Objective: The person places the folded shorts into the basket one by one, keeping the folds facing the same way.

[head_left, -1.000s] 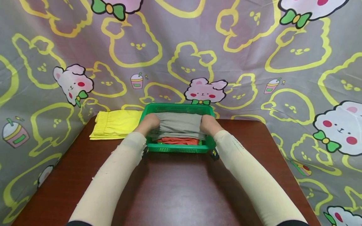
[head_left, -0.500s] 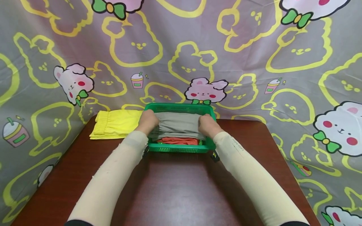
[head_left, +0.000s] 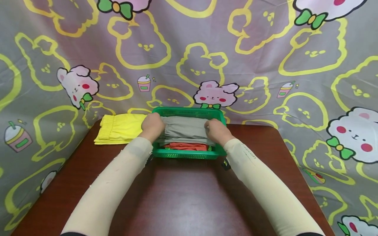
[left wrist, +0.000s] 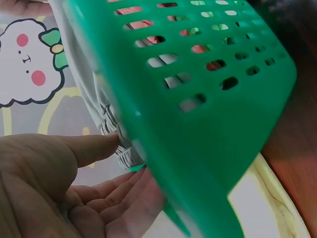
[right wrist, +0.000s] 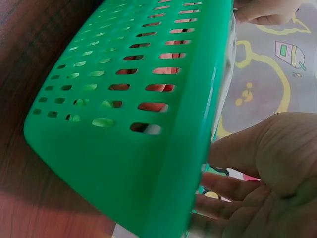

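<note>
Folded grey elastic-waist pants (head_left: pixel 186 127) lie across a green plastic basket (head_left: pixel 186 154), over a folded orange-red cloth (head_left: pixel 189 147). At the left end, my left hand (head_left: pixel 153 126) has its thumb on the ruffled grey waistband (left wrist: pixel 111 121) and its fingers below, behind the basket rim; it pinches that edge. My right hand (head_left: pixel 218 130) is at the other end of the pants, fingers bent. In the right wrist view, the right hand's (right wrist: pixel 262 178) fingertips go behind the rim, so their contact with the cloth is hidden.
Folded yellow elastic-waist clothing (head_left: pixel 121 129) lies left of the basket on the brown wooden table (head_left: pixel 183 196). A patterned cloth curtain (head_left: pixel 251 59) hangs behind and at both sides. A bit of green cloth (right wrist: pixel 102 122) shows through the basket's slots.
My hands have come up slightly from deeper in the basket. The left has shifted a little left, exposing more of the ruffled waistband. The basket and yellow clothing have stayed put.
</note>
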Available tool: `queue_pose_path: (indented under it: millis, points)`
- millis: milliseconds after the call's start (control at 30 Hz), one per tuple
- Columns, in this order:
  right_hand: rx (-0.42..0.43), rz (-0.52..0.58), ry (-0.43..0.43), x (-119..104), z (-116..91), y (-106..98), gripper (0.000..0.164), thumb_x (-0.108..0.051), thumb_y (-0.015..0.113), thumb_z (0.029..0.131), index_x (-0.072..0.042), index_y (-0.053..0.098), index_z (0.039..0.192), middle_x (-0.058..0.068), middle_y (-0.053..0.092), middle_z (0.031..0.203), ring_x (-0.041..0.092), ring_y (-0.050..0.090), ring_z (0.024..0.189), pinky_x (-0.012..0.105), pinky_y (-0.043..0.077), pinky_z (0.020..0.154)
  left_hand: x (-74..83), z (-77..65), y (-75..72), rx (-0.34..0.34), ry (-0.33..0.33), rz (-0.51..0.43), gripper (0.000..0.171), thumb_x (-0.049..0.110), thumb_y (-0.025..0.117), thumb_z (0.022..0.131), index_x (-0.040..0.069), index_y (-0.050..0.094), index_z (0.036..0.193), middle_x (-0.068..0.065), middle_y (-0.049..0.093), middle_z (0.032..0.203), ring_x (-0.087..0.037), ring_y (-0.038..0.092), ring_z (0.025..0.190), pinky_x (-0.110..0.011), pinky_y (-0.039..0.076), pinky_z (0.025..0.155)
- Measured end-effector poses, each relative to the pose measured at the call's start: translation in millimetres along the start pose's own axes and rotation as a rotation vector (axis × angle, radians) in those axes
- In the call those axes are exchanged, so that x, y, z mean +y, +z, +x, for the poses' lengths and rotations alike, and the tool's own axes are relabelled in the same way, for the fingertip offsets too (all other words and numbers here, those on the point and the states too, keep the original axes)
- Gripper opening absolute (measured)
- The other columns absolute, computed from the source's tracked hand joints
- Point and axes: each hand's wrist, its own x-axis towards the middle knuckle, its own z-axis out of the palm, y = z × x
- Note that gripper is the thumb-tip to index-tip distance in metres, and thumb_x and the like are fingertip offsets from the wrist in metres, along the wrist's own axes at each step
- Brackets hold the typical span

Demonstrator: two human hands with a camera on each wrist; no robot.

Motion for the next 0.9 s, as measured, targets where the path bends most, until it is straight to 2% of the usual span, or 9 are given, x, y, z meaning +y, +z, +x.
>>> queue_pose_path:
  millis: [233, 500, 567, 633, 700, 800, 833, 900]
  points:
    - [0.0, 0.025, 0.001, -2, -4, -4, 0.036, -0.016, 0.064, 0.101, -0.006, 0.065, 0.135, 0.014, 0.062, 0.137, 0.031, 0.054, 0.129, 0.049, 0.047, 0.108, -6.5, -3.5, -1.1, -0.011, 0.017, -0.016, 0.019, 0.011, 0.056, 0.095, 0.002, 0.068, 0.106, -0.017, 0.069, 0.108, -0.027, 0.063, 0.08, -0.041, 0.05, 0.055]
    - [0.003, 0.075, 0.002, -1, -11, -4, 0.037, -0.021, 0.065, 0.101, -0.007, 0.065, 0.135, 0.014, 0.06, 0.137, 0.029, 0.056, 0.126, 0.049, 0.049, 0.105, -16.3, -13.5, -5.2, 0.005, 0.078, -0.024, 0.01, 0.008, 0.056, 0.09, 0.006, 0.064, 0.085, -0.014, 0.065, 0.092, -0.027, 0.059, 0.072, -0.038, 0.046, 0.05]
    - [0.011, 0.086, -0.002, 0, -13, -4, 0.037, -0.022, 0.065, 0.101, -0.006, 0.066, 0.134, 0.014, 0.061, 0.136, 0.029, 0.057, 0.123, 0.049, 0.05, 0.104, -18.9, -14.6, -7.1, 0.007, 0.101, -0.028, 0.015, 0.008, 0.056, 0.089, 0.009, 0.059, 0.075, -0.01, 0.059, 0.079, -0.025, 0.054, 0.064, -0.037, 0.042, 0.048]
    - [0.02, 0.094, -0.002, 1, -15, -4, 0.036, -0.023, 0.065, 0.101, -0.006, 0.067, 0.133, 0.014, 0.061, 0.134, 0.029, 0.059, 0.12, 0.049, 0.051, 0.102, -21.9, -14.7, -9.1, 0.001, 0.135, -0.034, 0.022, 0.006, 0.055, 0.087, 0.012, 0.052, 0.066, -0.004, 0.045, 0.067, -0.02, 0.042, 0.057, -0.034, 0.035, 0.046]
    - [0.029, 0.099, -0.003, 2, -16, -5, 0.034, -0.024, 0.065, 0.101, -0.007, 0.067, 0.131, 0.014, 0.061, 0.133, 0.029, 0.06, 0.117, 0.049, 0.051, 0.101, -25.3, -14.7, -10.7, 0.002, 0.17, -0.047, 0.023, 0.005, 0.052, 0.084, 0.013, 0.046, 0.064, -0.001, 0.033, 0.065, -0.018, 0.03, 0.058, -0.033, 0.028, 0.048]
    - [0.037, 0.099, -0.006, 3, -17, -5, 0.033, -0.024, 0.066, 0.101, -0.008, 0.068, 0.129, 0.013, 0.062, 0.131, 0.028, 0.061, 0.116, 0.048, 0.052, 0.101, -32.2, -17.3, -12.0, 0.012, 0.234, -0.068, 0.008, 0.006, 0.053, 0.085, 0.008, 0.059, 0.079, -0.003, 0.048, 0.072, -0.018, 0.037, 0.064, -0.033, 0.033, 0.054]
    - [0.04, 0.102, -0.008, 3, -18, -6, 0.033, -0.024, 0.066, 0.101, -0.008, 0.069, 0.129, 0.013, 0.062, 0.131, 0.028, 0.061, 0.117, 0.048, 0.051, 0.102, -34.6, -19.0, -12.2, 0.014, 0.249, -0.077, 0.01, 0.008, 0.054, 0.087, 0.007, 0.063, 0.088, -0.005, 0.054, 0.078, -0.019, 0.042, 0.067, -0.034, 0.037, 0.058]
    - [0.046, 0.104, -0.012, 4, -20, -6, 0.032, -0.024, 0.066, 0.101, -0.008, 0.069, 0.128, 0.012, 0.063, 0.13, 0.029, 0.062, 0.118, 0.049, 0.051, 0.102, -39.0, -23.4, -12.4, 0.011, 0.277, -0.1, 0.024, 0.013, 0.056, 0.092, 0.005, 0.067, 0.111, -0.01, 0.065, 0.091, -0.022, 0.053, 0.073, -0.037, 0.045, 0.065]
